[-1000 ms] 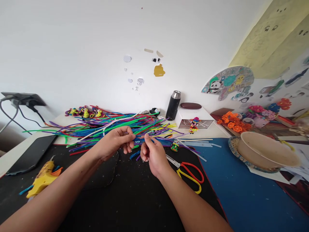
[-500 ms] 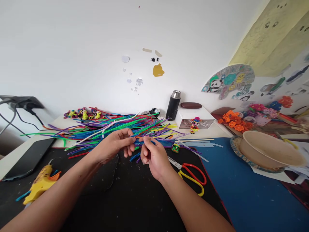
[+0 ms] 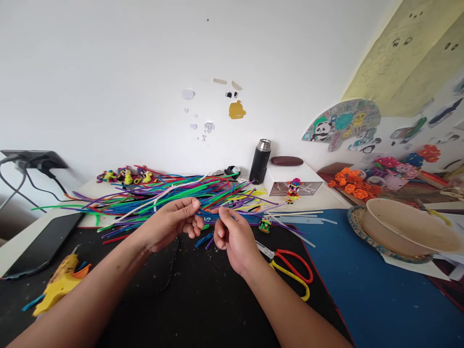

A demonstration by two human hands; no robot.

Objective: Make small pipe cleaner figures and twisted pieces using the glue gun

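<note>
Left hand (image 3: 170,223), right hand (image 3: 239,241): fingertips pinched on blue pipe cleaner (image 3: 207,213); likely light, bendy, best held near ends.

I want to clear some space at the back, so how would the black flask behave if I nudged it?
The black flask looks tall and narrow, so a push near its silver top could well tip it. Its rounded sides suggest it might roll once down. The smooth, hard-looking body would probably feel stiff; its weight I can't tell.
</note>
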